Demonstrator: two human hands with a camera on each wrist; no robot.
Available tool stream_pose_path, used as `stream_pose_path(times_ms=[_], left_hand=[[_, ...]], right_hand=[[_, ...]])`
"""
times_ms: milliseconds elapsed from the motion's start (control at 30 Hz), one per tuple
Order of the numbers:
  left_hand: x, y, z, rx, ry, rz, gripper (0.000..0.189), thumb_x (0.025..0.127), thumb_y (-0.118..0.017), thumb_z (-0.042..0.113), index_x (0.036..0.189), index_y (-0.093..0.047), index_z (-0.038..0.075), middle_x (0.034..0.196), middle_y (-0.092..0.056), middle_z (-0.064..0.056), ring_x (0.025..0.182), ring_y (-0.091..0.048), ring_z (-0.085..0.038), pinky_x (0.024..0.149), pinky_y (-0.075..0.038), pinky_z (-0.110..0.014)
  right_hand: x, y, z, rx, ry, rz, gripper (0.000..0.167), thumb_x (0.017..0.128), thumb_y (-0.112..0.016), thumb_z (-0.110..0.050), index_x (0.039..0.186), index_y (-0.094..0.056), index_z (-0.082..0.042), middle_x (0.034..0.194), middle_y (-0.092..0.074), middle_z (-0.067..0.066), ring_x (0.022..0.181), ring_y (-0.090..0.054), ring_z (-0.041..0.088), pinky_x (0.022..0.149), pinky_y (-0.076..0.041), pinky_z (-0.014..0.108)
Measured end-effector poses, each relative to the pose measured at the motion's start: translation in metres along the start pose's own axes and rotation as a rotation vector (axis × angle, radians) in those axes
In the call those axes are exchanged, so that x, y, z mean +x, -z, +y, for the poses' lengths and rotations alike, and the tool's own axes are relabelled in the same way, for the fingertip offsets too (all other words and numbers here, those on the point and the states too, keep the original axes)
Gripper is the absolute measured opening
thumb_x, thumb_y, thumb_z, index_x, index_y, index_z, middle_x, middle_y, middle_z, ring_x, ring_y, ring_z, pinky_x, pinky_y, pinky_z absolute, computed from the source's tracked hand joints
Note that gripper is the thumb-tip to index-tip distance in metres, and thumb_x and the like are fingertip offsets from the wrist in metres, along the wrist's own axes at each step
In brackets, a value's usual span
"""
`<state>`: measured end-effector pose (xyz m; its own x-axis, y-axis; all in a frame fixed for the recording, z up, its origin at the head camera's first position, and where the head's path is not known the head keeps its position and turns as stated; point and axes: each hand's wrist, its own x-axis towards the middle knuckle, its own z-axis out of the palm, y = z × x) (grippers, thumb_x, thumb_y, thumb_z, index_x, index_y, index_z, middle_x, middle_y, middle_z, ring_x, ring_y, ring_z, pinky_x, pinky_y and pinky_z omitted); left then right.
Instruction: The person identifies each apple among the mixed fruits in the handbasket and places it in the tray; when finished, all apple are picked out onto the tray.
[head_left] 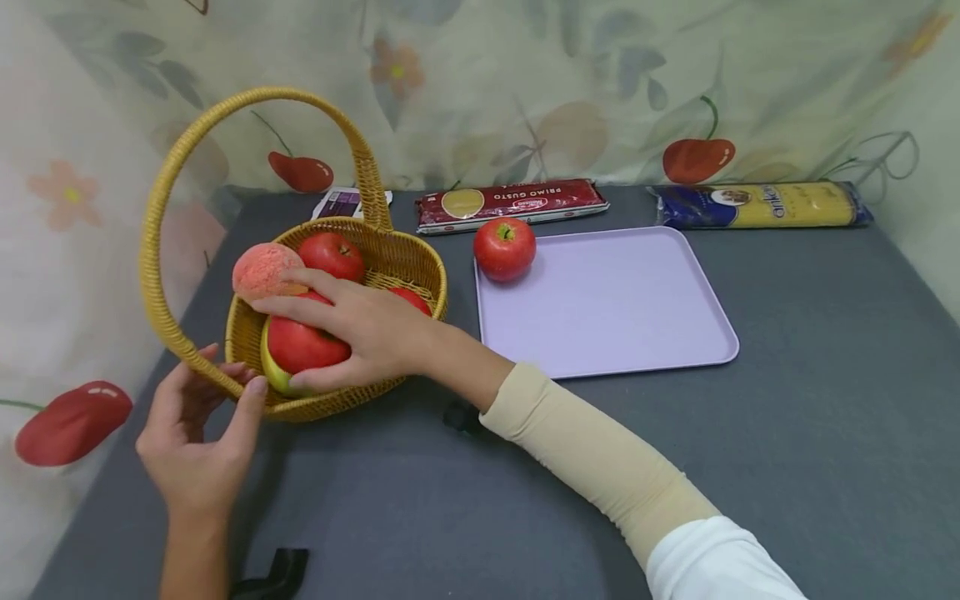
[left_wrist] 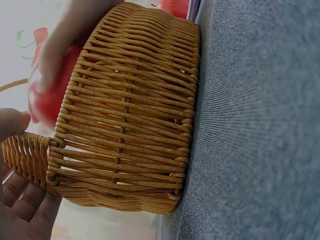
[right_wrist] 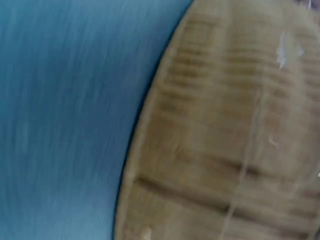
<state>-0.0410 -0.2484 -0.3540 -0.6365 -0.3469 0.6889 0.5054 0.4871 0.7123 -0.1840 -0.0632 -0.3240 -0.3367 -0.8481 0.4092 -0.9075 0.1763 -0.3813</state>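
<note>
Steadying the wicker basket [head_left: 411,254] with the left hand [head_left: 198,437], pinching the foot of its hoop handle [head_left: 152,242] between thumb and fingers at the near left side. Reaching across with the right hand [head_left: 375,329], spanning a red apple [head_left: 303,337] inside the basket, curving thumb along its near side and fingers over its far side, also touching a peach-like pink ball [head_left: 258,271] at the left rim. Finding the gripped apple against a yellow-green fruit [head_left: 273,367], in front of a second apple [head_left: 330,254] and left of a red fruit [head_left: 411,298] partly hidden by the right hand. Seeing one more apple [head_left: 504,250] well apart from these, at the far left corner of a lilac tray [head_left: 615,300] on the table [head_left: 810,333].

Judging from this pose, probably working at the step of shifting single fruits at the basket, either settling the apple among the others or taking hold of it for lifting; not telling which. Seemingly calling next for a firm left hand on the handle, preventing any tipping of the basket. If settling, needing a gentle loosening of the right hand and a straight upward exit, not nudging the pink ball over the rim. If lifting, needing a fuller wrap round the apple and a path clear of the hoop handle.
</note>
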Motion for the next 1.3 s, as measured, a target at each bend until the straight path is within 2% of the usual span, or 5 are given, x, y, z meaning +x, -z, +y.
stream_pose_path(times_ms=[167,300,533,900,1300], left_hand=[[0.002,-0.005,0.006,-0.039,-0.006,0.006,0.046,0.075,-0.079,-0.008,0.117,-0.063,-0.017,0.097,-0.07,-0.022,0.086,-0.069,-0.013,0.084,-0.055,-0.018],[0.002,-0.005,0.008,-0.032,-0.003,0.007,0.045,0.075,-0.079,-0.008,0.117,-0.064,-0.017,0.096,-0.07,-0.02,0.085,-0.069,-0.012,0.083,-0.055,-0.018],[0.0,-0.002,0.001,0.001,0.008,-0.008,0.047,0.075,-0.08,-0.008,0.119,-0.065,-0.013,0.098,-0.07,-0.021,0.086,-0.069,-0.012,0.084,-0.054,-0.017],[0.001,-0.002,0.004,0.0,0.011,-0.004,0.047,0.075,-0.08,-0.009,0.118,-0.064,-0.015,0.097,-0.071,-0.02,0.086,-0.069,-0.012,0.084,-0.054,-0.017],[0.0,0.001,0.001,0.027,0.032,-0.004,0.048,0.074,-0.08,-0.009,0.119,-0.064,-0.014,0.098,-0.071,-0.016,0.086,-0.069,-0.011,0.084,-0.054,-0.017]], right_hand=[[-0.004,-0.005,-0.007,-0.038,0.008,0.019,0.088,0.083,-0.071,-0.047,0.15,-0.031,-0.007,0.147,-0.04,0.007,0.129,-0.044,0.014,0.107,-0.034,0.018],[-0.008,-0.006,-0.006,0.073,0.032,0.096,0.083,0.079,-0.078,-0.039,0.141,-0.036,-0.003,0.138,-0.046,0.008,0.126,-0.044,0.013,0.107,-0.032,0.016],[-0.015,-0.006,-0.004,0.217,0.074,0.193,0.08,0.079,-0.081,-0.04,0.145,-0.05,-0.006,0.137,-0.049,0.007,0.128,-0.04,0.01,0.103,-0.039,0.018],[-0.027,0.005,-0.007,0.31,0.013,0.22,0.079,0.078,-0.083,-0.036,0.14,-0.046,-0.004,0.137,-0.051,0.005,0.125,-0.042,0.008,0.105,-0.039,0.022],[-0.045,0.017,-0.007,0.246,0.029,0.197,0.072,0.078,-0.082,-0.039,0.14,-0.059,-0.011,0.134,-0.053,0.005,0.125,-0.042,0.011,0.096,-0.045,0.021]])
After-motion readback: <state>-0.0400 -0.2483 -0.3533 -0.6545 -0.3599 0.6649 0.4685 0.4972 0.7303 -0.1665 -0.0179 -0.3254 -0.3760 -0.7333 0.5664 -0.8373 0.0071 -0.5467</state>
